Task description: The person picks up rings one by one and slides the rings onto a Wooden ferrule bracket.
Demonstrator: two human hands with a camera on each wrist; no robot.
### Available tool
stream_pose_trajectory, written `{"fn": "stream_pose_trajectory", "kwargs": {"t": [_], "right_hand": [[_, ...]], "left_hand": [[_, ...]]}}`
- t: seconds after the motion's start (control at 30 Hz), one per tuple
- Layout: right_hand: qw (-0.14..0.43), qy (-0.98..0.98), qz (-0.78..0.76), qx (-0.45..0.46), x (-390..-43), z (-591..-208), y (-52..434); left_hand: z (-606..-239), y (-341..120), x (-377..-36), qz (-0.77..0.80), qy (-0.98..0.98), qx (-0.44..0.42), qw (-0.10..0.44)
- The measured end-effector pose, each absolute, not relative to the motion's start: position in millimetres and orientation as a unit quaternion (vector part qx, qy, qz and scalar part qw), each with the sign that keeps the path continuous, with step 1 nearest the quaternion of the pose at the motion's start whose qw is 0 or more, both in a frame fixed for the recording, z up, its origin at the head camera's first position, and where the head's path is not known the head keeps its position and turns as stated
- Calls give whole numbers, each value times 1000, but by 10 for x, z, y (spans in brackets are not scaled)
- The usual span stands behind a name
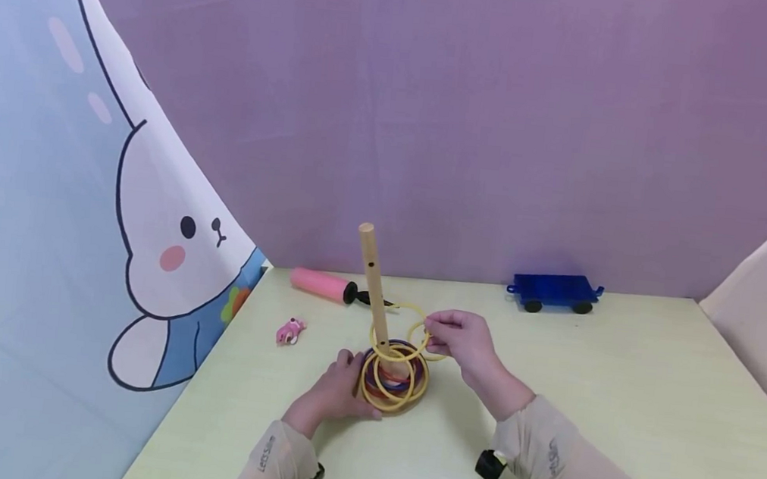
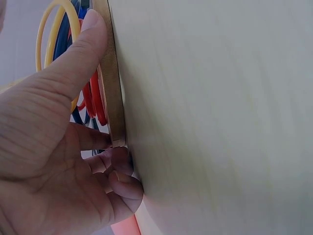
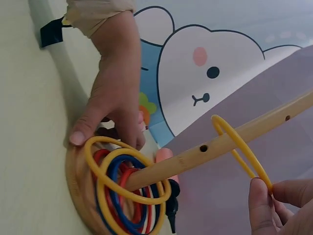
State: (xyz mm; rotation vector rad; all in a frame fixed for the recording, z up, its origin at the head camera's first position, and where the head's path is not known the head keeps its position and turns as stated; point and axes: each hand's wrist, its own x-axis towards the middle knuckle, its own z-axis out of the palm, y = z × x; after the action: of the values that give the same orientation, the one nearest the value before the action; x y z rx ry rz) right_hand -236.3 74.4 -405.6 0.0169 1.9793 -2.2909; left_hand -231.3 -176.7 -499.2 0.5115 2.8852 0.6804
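Note:
A wooden peg [image 1: 373,284] leans up from a round wooden base [image 1: 403,407] on the pale green table. Several yellow, blue and red rings [image 1: 393,377] lie stacked on the base around the peg. My left hand [image 1: 352,377] grips the base's left rim [image 2: 113,93], thumb [image 2: 83,49] on its edge and the other fingers curled by the table. In the right wrist view, my right hand [image 3: 274,205] pinches a yellow ring [image 3: 242,147] that is threaded over the peg [image 3: 210,152], partway down. The head view shows that hand [image 1: 435,337] just right of the peg.
A pink pump [image 1: 321,283] with a black nozzle lies behind the peg. A small pink toy [image 1: 290,330] sits to the left. A blue toy wagon [image 1: 553,291] stands at the back right edge. A bunny-print curtain [image 1: 170,251] borders the table [image 1: 615,412] on the left.

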Motion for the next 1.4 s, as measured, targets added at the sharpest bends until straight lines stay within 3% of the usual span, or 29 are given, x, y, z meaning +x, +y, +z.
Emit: {"fn": "stream_pose_trajectory", "kwargs": {"t": [0.7,1.4], "right_hand": [[53,669,-741,30,-2302,-4607,648],[4,698,-716,35,-2405,-4775,892]], "left_hand": [[-5027,-1770,-2268,226,958,165,70],[-4993,-1784,-2304,240,955,157,81]]}}
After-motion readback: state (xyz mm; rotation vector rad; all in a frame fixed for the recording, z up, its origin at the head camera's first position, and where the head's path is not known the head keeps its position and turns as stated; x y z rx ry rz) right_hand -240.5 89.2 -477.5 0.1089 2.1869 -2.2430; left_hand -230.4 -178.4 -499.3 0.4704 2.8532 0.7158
